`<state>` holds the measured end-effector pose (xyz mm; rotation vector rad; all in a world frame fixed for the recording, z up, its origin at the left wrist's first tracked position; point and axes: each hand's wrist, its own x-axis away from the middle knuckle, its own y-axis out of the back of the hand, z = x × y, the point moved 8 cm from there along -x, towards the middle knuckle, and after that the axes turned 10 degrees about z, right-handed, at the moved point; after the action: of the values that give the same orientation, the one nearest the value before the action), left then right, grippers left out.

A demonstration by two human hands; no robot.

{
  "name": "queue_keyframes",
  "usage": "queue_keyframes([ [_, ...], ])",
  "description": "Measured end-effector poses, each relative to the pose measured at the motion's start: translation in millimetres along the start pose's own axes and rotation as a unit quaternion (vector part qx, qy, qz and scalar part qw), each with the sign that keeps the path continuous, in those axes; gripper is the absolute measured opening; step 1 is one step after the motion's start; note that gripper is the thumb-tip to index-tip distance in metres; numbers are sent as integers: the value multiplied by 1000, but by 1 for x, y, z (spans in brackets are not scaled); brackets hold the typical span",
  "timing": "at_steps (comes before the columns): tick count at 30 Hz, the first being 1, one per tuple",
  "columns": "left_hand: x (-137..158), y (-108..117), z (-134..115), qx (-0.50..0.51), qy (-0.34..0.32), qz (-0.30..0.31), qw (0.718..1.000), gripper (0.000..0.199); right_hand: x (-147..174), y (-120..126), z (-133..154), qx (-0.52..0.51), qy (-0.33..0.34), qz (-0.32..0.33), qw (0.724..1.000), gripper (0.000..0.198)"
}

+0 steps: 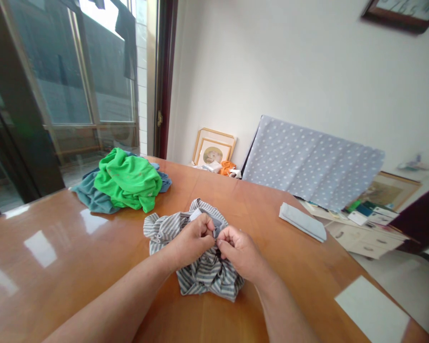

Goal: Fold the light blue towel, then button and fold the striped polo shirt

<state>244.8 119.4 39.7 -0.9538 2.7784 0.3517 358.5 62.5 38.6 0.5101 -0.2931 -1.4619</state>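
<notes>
At far right, a white cabinet point(357, 241) has closed drawers point(373, 249). Left hand point(197, 238) and right hand point(242, 251) pinch the striped garment point(209, 274) bunched beneath them.

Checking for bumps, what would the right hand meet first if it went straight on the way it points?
Likely the left hand, its fingertips close ahead of the right hand at the striped garment; exact depth is unclear.

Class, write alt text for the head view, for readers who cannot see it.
A person's left hand and right hand pinch a crumpled striped garment on a glossy wooden table. A green-topped clothes heap lies at left, a folded pale cloth at right.
</notes>
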Motion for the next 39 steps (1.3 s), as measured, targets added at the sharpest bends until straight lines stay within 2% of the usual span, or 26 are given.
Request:
queue_keyframes([
  [12, 2, -3, 1, 63, 3, 1, 998, 17, 2, -2, -4, -87, -26, 32, 995, 5],
  [22, 3, -2, 2, 54, 16, -12, 998, 17, 3, -3, -9, -146, -55, 43, 987, 12],
  [29, 3, -5, 4, 55, 26, 5, 998, 21, 3, -4, -11, -160, -81, 50, 983, 10],
  [39, 2, -8, 6, 31, 14, 19, 999, 23, 3, -5, -19, -129, -96, 56, 985, 6],
])
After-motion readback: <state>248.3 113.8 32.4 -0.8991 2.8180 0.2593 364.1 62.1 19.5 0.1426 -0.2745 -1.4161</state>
